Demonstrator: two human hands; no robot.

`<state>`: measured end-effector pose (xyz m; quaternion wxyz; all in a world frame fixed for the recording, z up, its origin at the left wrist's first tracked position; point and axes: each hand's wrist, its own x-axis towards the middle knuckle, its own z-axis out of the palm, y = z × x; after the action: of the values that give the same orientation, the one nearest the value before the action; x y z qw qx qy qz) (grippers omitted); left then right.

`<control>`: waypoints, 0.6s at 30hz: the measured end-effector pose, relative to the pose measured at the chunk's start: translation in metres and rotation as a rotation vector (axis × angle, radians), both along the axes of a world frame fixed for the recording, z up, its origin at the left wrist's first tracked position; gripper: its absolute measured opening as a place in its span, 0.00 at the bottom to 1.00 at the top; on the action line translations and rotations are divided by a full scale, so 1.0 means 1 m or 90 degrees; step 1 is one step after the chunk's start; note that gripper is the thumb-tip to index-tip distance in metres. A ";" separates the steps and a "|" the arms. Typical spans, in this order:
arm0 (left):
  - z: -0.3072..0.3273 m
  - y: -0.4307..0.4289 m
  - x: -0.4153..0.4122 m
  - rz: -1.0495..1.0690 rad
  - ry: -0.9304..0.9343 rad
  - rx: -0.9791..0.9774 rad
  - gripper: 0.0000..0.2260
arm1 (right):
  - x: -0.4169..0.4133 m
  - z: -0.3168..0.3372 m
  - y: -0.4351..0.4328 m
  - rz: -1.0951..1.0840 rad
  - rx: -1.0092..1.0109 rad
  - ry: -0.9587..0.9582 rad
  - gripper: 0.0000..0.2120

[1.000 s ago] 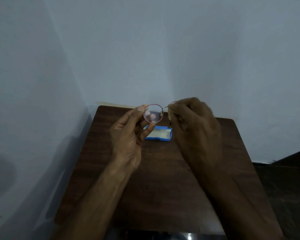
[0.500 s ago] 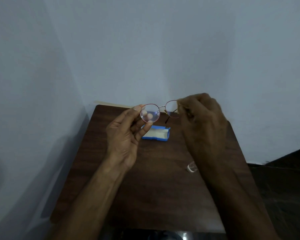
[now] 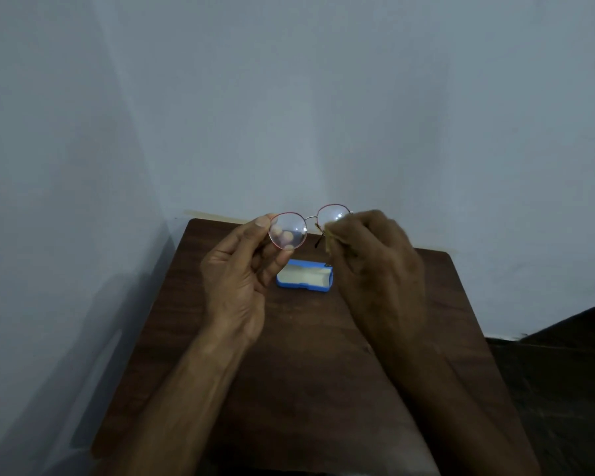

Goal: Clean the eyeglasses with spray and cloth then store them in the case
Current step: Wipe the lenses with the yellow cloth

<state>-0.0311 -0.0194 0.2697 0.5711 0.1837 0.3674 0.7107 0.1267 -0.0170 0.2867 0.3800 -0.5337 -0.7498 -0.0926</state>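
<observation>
Pale walls frame a dark table (image 3: 289,355); left hand (image 3: 241,280) pinches one lens of the eyeglasses (image 3: 311,225), held crosswise; right hand (image 3: 375,255) presses cloth (image 3: 328,237) to the other; open case (image 3: 304,278) lies below, toward the far edge.

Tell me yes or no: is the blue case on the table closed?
No. The blue case lies open on the table, its pale lining showing, below the eyeglasses held in both hands.

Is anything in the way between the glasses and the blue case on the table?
Nothing visible. The eyeglasses are held up by the left hand and right hand; the blue case lies open below, unblocked.
</observation>
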 end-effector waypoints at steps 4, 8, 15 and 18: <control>-0.001 -0.001 -0.001 0.004 0.001 0.009 0.05 | 0.008 0.010 0.018 -0.056 0.028 0.045 0.03; -0.002 0.000 -0.002 0.017 0.008 0.015 0.06 | -0.010 0.005 0.009 0.028 0.017 -0.028 0.04; -0.005 -0.005 -0.002 0.035 0.073 0.055 0.10 | -0.010 0.005 0.014 0.008 0.011 0.026 0.11; -0.005 -0.005 -0.001 0.035 0.094 0.064 0.08 | -0.007 0.005 0.016 0.014 0.015 0.037 0.09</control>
<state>-0.0319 -0.0246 0.2652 0.5129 0.2535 0.3772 0.7283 0.1195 -0.0015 0.2916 0.4092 -0.5234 -0.7430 -0.0817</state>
